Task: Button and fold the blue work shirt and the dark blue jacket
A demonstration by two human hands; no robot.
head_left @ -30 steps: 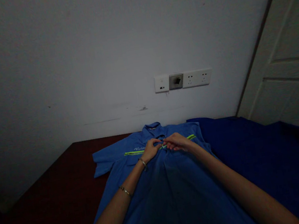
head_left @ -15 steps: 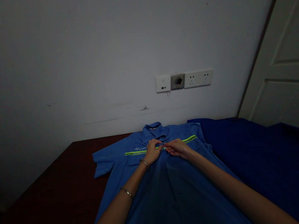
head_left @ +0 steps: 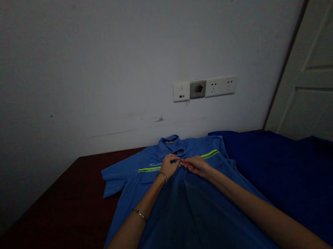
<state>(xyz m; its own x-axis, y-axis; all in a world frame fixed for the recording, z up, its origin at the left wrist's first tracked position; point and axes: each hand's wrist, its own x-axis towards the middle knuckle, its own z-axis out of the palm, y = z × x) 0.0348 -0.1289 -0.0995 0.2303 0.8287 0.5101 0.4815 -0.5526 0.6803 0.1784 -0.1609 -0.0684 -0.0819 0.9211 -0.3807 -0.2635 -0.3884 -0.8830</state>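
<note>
A blue work shirt point(head_left: 181, 219) with a yellow-green reflective stripe lies flat, collar toward the wall, on a dark red table point(head_left: 57, 217). My left hand point(head_left: 170, 166) and my right hand point(head_left: 195, 164) meet at the shirt's front placket just below the collar. Both pinch the fabric edges there with curled fingers, fingertips almost touching. Thin bracelets sit on my left wrist and forearm. The shirt's left short sleeve is spread out to the side.
A darker blue cloth point(head_left: 288, 172) covers the surface to the right of the shirt. A row of wall sockets point(head_left: 205, 88) is on the white wall behind. A white panelled door point(head_left: 326, 74) stands at the right.
Both hands have stayed at the placket, with only small finger shifts. The view moved slightly.
</note>
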